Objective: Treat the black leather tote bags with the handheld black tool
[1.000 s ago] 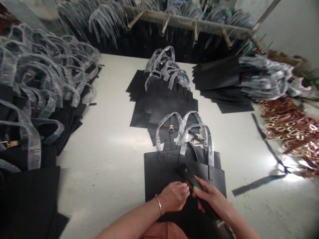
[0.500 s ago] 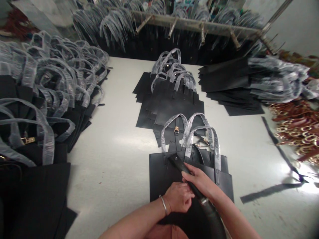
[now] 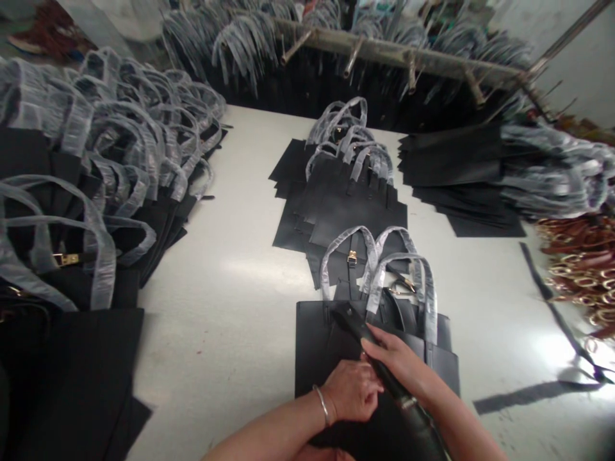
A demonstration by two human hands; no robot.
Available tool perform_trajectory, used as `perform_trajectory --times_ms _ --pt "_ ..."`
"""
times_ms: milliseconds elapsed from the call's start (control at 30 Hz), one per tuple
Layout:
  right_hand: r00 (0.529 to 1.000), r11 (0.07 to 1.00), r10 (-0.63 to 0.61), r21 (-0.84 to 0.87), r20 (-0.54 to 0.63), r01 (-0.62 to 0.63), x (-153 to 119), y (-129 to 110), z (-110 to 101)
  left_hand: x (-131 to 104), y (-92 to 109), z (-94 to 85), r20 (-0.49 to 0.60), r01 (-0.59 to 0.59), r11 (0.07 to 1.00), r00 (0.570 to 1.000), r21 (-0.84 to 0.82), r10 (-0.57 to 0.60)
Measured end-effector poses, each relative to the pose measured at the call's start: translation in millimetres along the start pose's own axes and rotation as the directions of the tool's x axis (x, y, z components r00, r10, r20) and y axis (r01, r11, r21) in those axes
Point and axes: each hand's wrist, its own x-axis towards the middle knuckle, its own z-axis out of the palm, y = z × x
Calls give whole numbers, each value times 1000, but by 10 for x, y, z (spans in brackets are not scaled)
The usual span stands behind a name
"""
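Two hands meet over a black tote bag (image 3: 314,346) lying flat, its handles (image 3: 429,301) wrapped in clear film. My right hand (image 3: 396,358) is closed around a wide black strap (image 3: 353,320), thumb on top. A metal fitting (image 3: 407,402) shows on the strap below that hand, and a dark length runs on to the lower edge. My left hand (image 3: 353,387), with a silver bangle at the wrist, is curled against the strap's lower left side; its fingertips are partly hidden. Beyond the handles lies a gold-coloured buckle (image 3: 352,257) on a thin strap.
More black bags (image 3: 355,214) are stacked ahead, with another pile (image 3: 451,153) at the right back. Many film-wrapped bags (image 3: 139,147) fill the left side. Brown straps with gold hardware (image 3: 586,262) lie at far right, near a loose black strip (image 3: 533,394). A rack (image 3: 379,54) spans the back.
The whole scene has shifted slightly to the right as the head view turned. Both hands keep nearly the same hold on the strap.
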Motion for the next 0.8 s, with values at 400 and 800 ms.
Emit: perform_trajectory --times_ms 400,800 --pt "999 999 41 32 -2 -41 36 3 21 -15 -9 -2 -54 2 997 999 -81 -7" --pt "983 997 -37 53 -180 47 -162 9 -92 -57 -50 -176 -194 120 955 965 -270 -176"
